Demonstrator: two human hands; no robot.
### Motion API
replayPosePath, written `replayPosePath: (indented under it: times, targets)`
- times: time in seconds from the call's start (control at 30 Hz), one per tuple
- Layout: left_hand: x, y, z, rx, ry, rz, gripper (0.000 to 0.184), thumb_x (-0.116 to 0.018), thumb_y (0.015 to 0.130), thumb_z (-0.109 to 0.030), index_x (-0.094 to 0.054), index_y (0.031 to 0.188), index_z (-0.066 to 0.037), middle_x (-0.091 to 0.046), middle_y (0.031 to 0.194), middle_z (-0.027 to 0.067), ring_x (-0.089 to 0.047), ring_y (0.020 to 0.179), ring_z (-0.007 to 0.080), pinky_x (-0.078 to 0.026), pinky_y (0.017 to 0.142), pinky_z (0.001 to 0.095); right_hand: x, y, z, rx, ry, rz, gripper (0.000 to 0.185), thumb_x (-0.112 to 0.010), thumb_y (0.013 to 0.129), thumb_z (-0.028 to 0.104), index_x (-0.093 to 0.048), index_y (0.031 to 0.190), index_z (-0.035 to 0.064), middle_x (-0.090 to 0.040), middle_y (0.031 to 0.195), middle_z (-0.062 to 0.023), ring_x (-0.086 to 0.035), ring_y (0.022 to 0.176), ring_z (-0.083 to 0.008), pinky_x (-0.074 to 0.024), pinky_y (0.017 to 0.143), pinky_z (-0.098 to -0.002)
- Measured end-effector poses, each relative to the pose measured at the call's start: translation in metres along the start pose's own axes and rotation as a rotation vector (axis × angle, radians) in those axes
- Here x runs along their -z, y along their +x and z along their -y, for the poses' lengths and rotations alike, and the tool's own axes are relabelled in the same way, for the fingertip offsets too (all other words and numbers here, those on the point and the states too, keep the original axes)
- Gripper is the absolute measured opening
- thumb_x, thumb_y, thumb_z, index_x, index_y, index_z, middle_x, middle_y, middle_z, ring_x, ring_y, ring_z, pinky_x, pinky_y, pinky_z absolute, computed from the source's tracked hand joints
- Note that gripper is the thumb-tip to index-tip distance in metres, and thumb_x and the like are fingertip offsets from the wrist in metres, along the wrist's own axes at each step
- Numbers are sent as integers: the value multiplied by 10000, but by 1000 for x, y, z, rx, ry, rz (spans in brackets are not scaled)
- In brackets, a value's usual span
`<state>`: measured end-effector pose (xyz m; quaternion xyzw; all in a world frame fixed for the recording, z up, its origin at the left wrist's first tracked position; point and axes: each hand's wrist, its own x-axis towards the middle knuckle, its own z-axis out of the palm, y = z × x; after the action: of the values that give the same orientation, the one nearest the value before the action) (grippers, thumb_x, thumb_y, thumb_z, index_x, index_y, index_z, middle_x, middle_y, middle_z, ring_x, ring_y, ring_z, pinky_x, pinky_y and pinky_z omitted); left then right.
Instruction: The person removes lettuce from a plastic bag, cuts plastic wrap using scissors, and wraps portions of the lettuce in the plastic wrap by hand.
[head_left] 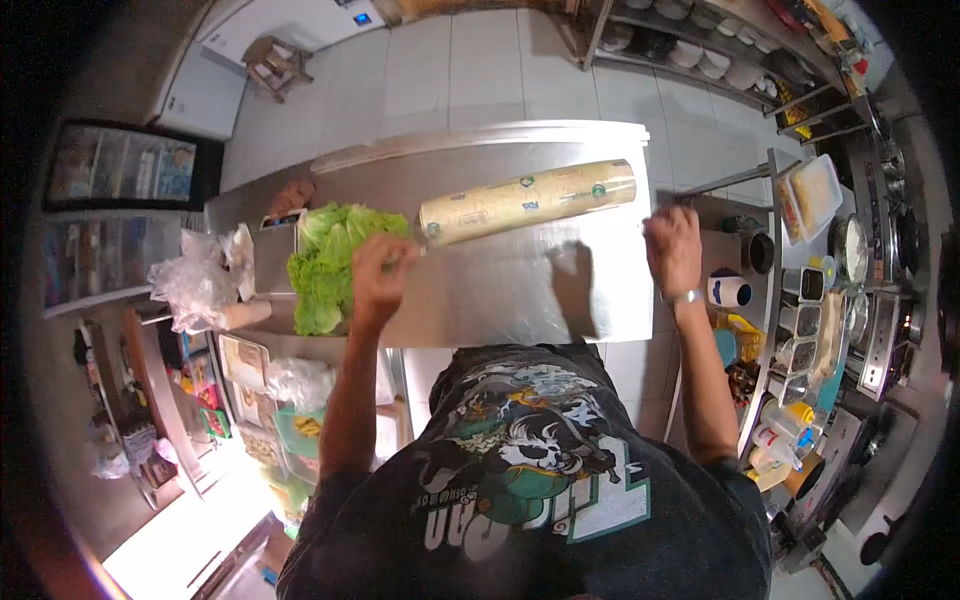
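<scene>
A printed roll of wrapping film (530, 202) is found lying slantwise on the metal worktop (400, 175), toward the side away from the body. A glossy, creased sheet of clear film (500, 285) appears to be spread between the roll and the near edge. The left hand (380, 282) is held beside the lettuce (325, 265), near the roll's left end, with fingers bent toward the thumb. The right hand (674, 248) is curled at the worktop's right edge, apart from the roll. Whether a film edge is pinched by either hand cannot be told.

For sound handling of the film, the following is judged advisable. Both corners should be gripped between thumb and fingertips and drawn with equal tension, since a one-sided pull would be likely to skew the roll and crease the sheet. The film should be lowered flat and smoothed from the middle outward. Clearance from the lettuce should be maintained, as loose leaves could be caught beneath the clinging edge.
</scene>
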<state>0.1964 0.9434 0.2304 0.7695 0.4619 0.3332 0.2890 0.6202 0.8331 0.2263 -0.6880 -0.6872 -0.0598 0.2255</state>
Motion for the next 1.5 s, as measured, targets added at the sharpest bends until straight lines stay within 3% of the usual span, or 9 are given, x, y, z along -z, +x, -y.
replayPosePath:
  times: [0.07,0.13,0.27,0.57,0.73,0.9,1.13,1.33,1.5]
  targets:
    - [-7,-61,31,-250,193,-19,98,-716,779,-89,-634,827,-64,-605,885,102,-604,900,298,-455,763,442,0,-47,-2,96,125,126,121,-667,761,15,-673,872,62,-622,854,-123,-595,855,-313,-497,733,-405]
    - [-7,-99,16,27,139,153,93,-726,766,-91,-639,799,-85,-600,874,85,-590,899,289,-439,789,423,-5,-99,4,4,261,293,178,-643,710,-5,-705,853,81,-617,826,-98,-606,821,-290,-512,724,-393]
    - [-28,-171,36,-165,182,308,80,-733,763,-120,-660,783,-91,-591,856,65,-570,895,267,-409,823,398,-20,-171,11,-13,355,508,145,-641,750,26,-707,863,89,-615,793,-94,-620,766,-292,-519,665,-398]
    - [-102,-273,151,108,128,625,295,-553,916,-339,-710,933,-90,-641,851,123,-581,849,345,-434,789,408,-111,-285,-1,-112,297,838,210,-625,801,43,-723,986,53,-704,924,-137,-661,901,-324,-540,797,-382]
    - [-122,-277,163,386,-74,523,384,-521,961,-382,-697,1072,-60,-688,927,131,-635,858,314,-485,786,414,-106,-297,-15,-480,278,824,381,-609,826,24,-642,1205,51,-667,1130,-178,-642,1040,-318,-525,875,-387]
    - [-117,-293,189,866,-541,266,387,-559,976,-356,-678,1055,4,-662,798,87,-637,698,158,-528,710,321,-98,-250,-52,-1168,947,-148,481,-628,955,348,-520,1336,75,-611,1124,-16,-595,1006,-167,-493,880,-325]
    - [-89,-201,115,753,-298,188,378,-568,979,-330,-656,1029,34,-650,843,78,-601,739,142,-503,700,314,-118,-172,-110,-816,636,462,449,-662,924,372,-636,1136,-23,-672,918,-84,-601,828,-128,-487,785,-280]
    - [-150,-143,152,831,-542,47,386,-562,982,-355,-659,1061,11,-669,915,89,-624,808,167,-507,743,335,-166,-115,-144,-1109,928,704,454,-638,935,338,-624,1103,-84,-671,979,-95,-637,832,-197,-509,761,-315]
    - [-129,-87,140,956,-778,41,376,-613,953,-357,-670,1059,-1,-675,926,75,-634,814,160,-505,745,325,-181,-83,-124,-1218,1280,467,456,-638,944,315,-590,1148,-89,-651,1049,-135,-636,919,-223,-519,820,-346]
